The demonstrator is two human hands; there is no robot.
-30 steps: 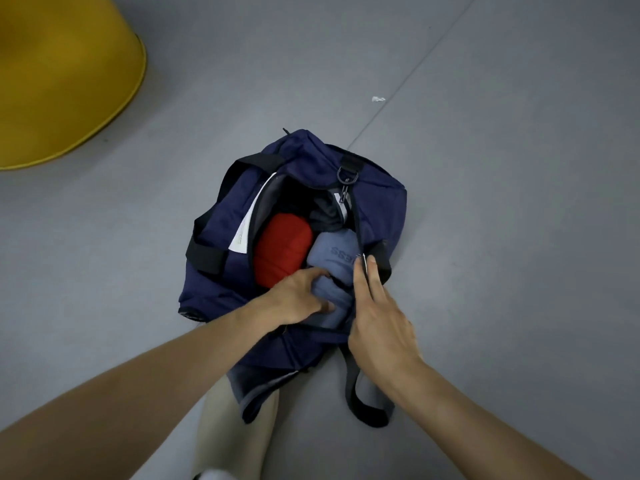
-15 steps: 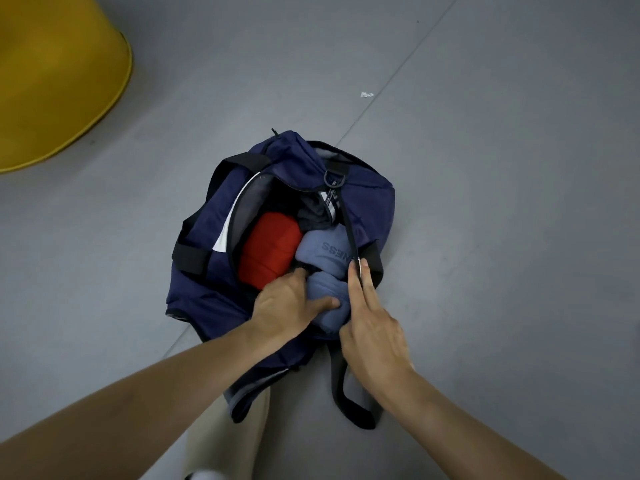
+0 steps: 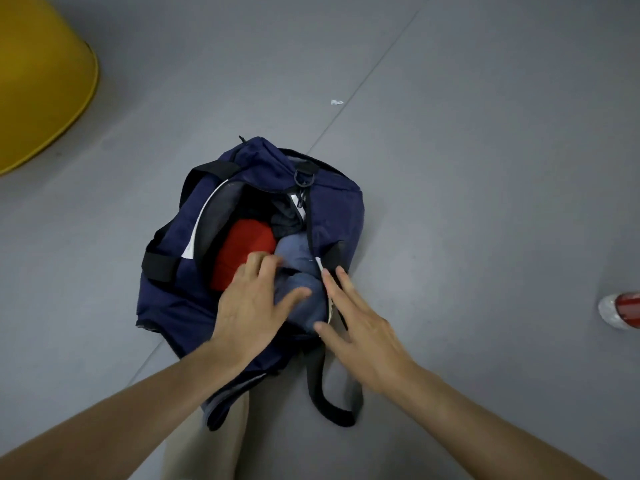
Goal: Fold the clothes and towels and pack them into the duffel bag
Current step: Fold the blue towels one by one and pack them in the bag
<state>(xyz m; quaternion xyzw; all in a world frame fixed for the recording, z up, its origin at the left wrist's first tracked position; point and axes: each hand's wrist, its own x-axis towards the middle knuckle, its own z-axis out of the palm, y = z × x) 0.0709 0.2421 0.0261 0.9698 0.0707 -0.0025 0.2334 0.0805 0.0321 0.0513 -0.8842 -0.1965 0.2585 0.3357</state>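
A navy duffel bag lies unzipped on the grey floor in the middle of the view. Inside it sit a rolled red garment, a grey-blue folded garment and a dark item at the back. My left hand lies flat with spread fingers over the red and grey-blue garments. My right hand is spread at the bag's right rim, fingertips by the zipper edge, holding nothing.
A large yellow rounded object stands at the upper left. A plastic bottle with a red label lies at the right edge. A small white scrap lies on the floor behind the bag. A black strap loop trails toward me.
My left hand has let go of the grey-blue garment and spread flat over the clothes. My right hand's fingers have spread at the rim. The view shifted, bringing the bottle into sight.
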